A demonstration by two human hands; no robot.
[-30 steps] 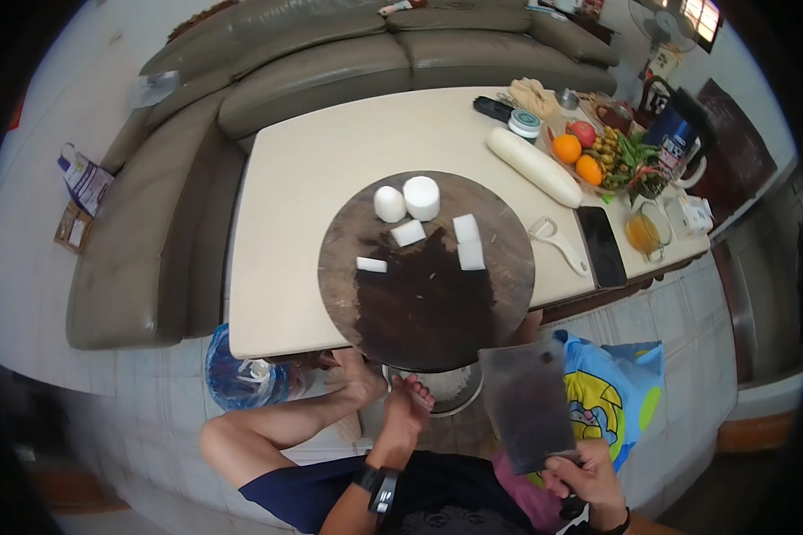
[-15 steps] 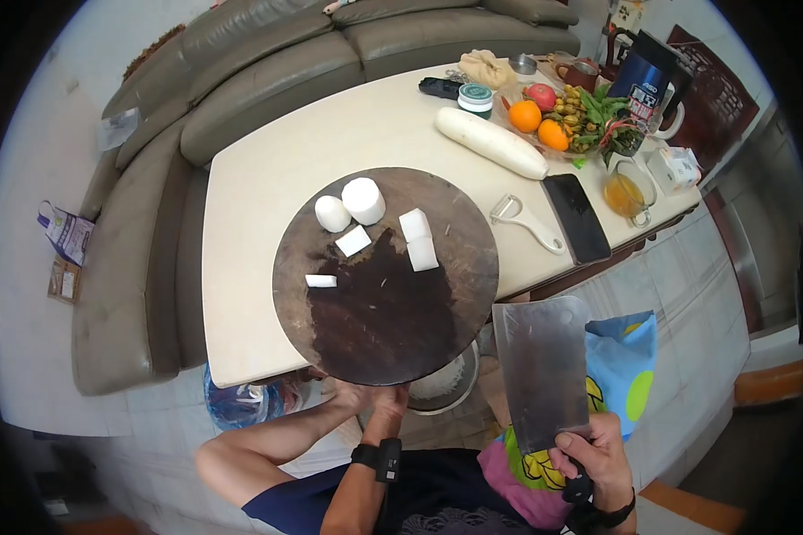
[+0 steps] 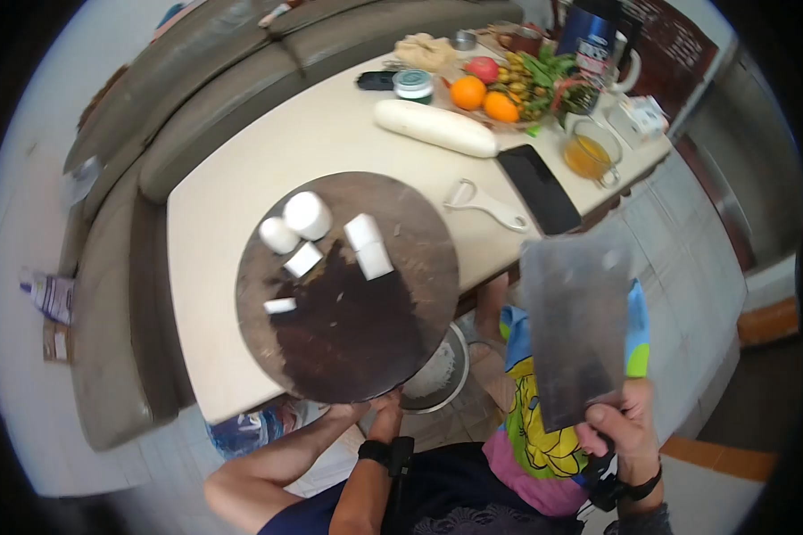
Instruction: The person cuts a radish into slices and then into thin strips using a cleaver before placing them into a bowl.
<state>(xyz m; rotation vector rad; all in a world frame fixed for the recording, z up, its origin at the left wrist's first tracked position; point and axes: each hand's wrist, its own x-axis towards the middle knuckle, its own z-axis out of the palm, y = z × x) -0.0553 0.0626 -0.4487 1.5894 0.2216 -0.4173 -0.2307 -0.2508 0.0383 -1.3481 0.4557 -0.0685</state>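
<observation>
At the round board's (image 3: 348,357) edge, left hand (image 3: 385,401) gripping unclear, right (image 3: 623,423) clutching cleaver (image 3: 575,330).

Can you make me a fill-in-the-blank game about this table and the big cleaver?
The cleaver is in the person's ____ hand. The peeler lies between the round board and the black ____. There are ____ oranges. The long white radish lies on the ____.

Missing words: right; phone; two; table.
</observation>
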